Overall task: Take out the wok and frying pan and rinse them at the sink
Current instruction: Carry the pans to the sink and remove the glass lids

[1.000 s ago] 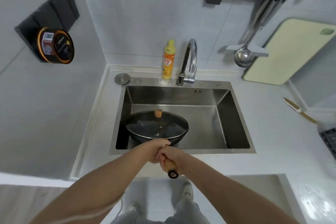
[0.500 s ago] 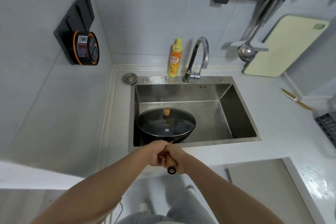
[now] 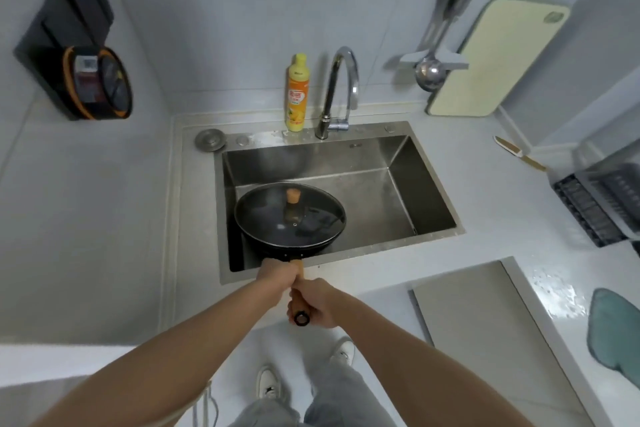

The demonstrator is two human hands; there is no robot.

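both hands grip the wooden handle (image 3: pixel 297 291) of the black wok with a glass lid (image 3: pixel 290 218): the left hand (image 3: pixel 278 272) wraps it close to the pan, the right hand (image 3: pixel 320 303) curls round it near the dark end cap. the wok sits in the left part of the stainless steel sink (image 3: pixel 398 184), its handle reaching out over the front rim. the lid carries a small wooden knob (image 3: pixel 293 195). behind the sink stand a yellow and orange dish soap bottle (image 3: pixel 298 94) and a curved chrome tap (image 3: pixel 341 90). a pale cutting board (image 3: pixel 495 59) leans on the wall over the white worktop (image 3: pixel 485 218).
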